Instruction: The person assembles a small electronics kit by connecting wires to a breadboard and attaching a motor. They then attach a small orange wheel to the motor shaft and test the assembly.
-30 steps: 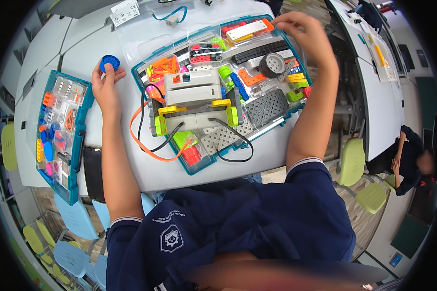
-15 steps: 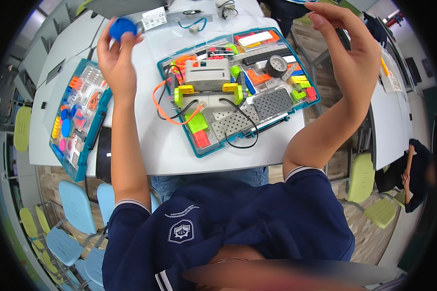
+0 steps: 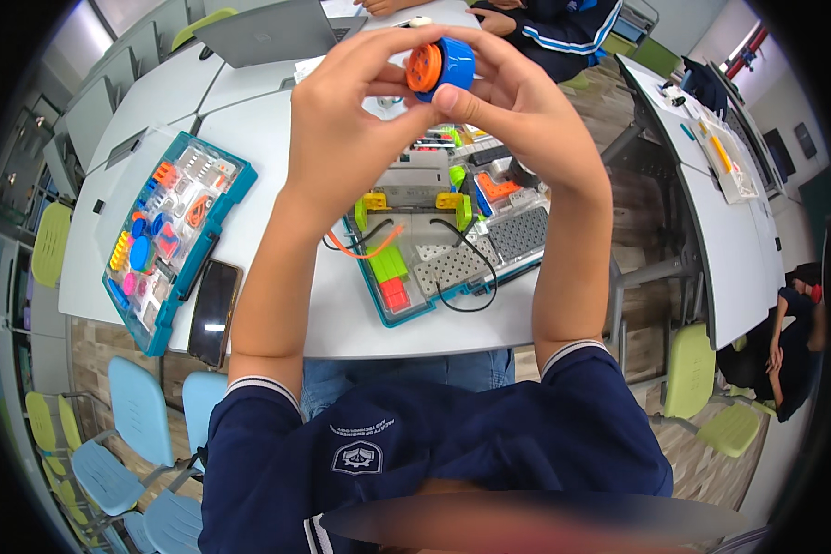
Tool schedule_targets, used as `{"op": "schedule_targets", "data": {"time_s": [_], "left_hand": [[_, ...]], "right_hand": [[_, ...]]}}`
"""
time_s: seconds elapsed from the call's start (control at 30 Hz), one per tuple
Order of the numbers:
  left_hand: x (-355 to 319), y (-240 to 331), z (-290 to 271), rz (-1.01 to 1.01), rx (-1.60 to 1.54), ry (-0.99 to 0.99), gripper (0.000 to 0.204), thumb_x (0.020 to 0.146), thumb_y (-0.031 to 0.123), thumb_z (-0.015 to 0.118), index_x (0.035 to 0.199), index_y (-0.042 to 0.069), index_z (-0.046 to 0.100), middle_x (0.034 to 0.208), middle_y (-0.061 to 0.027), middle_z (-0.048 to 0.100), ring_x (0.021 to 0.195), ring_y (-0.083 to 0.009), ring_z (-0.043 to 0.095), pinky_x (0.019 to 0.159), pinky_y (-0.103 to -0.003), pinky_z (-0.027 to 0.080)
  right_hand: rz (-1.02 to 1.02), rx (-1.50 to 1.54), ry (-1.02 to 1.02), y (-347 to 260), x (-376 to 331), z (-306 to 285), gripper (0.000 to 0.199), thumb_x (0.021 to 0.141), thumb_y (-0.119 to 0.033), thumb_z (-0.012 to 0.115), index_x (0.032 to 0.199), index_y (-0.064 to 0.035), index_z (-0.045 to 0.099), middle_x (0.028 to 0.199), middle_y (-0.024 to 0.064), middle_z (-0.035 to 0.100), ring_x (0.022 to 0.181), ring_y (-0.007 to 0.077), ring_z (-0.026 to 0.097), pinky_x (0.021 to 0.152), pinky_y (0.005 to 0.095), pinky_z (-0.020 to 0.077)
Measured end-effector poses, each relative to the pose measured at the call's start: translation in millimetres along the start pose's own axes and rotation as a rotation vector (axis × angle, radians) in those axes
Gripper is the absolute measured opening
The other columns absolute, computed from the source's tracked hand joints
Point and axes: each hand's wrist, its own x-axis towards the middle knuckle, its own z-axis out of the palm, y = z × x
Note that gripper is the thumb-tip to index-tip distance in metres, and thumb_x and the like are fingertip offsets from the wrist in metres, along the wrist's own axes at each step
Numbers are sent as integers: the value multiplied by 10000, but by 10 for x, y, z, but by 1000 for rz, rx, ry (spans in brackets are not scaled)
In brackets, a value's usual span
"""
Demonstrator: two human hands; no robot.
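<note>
Both hands are raised over the far part of the table and meet around a blue round piece (image 3: 459,66) with an orange slotted disc (image 3: 424,69) in its left-facing side. My left hand (image 3: 346,115) grips it from the left, fingers curved over the top and thumb underneath. From the right, my right hand (image 3: 522,106) holds the blue rim, thumb at its lower edge. Below them lies a teal-edged parts case (image 3: 392,320), partly hidden by my hands. On it stands a grey block (image 3: 415,177) with yellow-green brackets, an orange cable (image 3: 365,247) and black cables.
A second teal parts case (image 3: 240,180) with colourful pieces lies at the left, beside a dark phone (image 3: 214,314). An open laptop (image 3: 282,35) stands at the far left. Other people's hands (image 3: 497,20) show at the far side. Light-blue chairs (image 3: 140,406) stand at lower left.
My left hand has carried the blue piece rightward to the middle. My right hand has come in from the right and taken hold of it too. The orange disc now shows.
</note>
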Motion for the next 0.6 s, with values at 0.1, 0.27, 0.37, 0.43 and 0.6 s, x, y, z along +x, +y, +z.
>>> {"op": "schedule_targets", "data": {"time_s": [0.1, 0.27, 0.37, 0.43, 0.6], "left_hand": [[-30, -20, -6, 34, 27, 24, 524, 762, 9, 836, 1264, 64, 696, 1239, -118, 683, 981, -199, 737, 887, -327, 624], [-25, -79, -85, 49, -57, -15, 514, 783, -40, 800, 1275, 58, 689, 1266, -128, 668, 1010, -222, 733, 884, -342, 631], [-24, -94, -86, 81, 22, 57, 423, 784, 28, 816, 1191, 54, 704, 1203, -111, 687, 979, -211, 725, 819, -314, 619], [-18, -107, -72, 114, 65, 97, 382, 778, 81, 833, 1138, 59, 708, 1168, -100, 698, 978, -210, 717, 798, -311, 607], [24, -171, -70, 138, 26, 123, 396, 744, 159, 881, 1081, 53, 702, 1156, -97, 703, 1029, -216, 698, 831, -340, 589]], "right_hand": [[36, 77, -32, 64, 13, -23, 598, 939, -171, 751, 1426, 26, 468, 1251, 132, 623, 1135, 204, 647, 907, 337, 563], [-4, 95, 25, 58, -1, -13, 580, 970, -156, 704, 1468, 12, 461, 1323, 121, 600, 1159, 203, 638, 986, 346, 526], [-10, 153, 16, 60, 12, 23, 518, 1027, -215, 625, 1475, -8, 468, 1361, 114, 580, 1173, 198, 630, 1017, 342, 504], [8, 201, 21, 59, 24, 49, 479, 1051, -236, 584, 1459, -9, 480, 1333, 119, 598, 1148, 191, 643, 1011, 338, 508], [48, 231, 131, 50, 30, 153, 384, 1078, -251, 523, 1367, 3, 525, 1153, 126, 690, 1034, 167, 684, 960, 319, 532]]}}
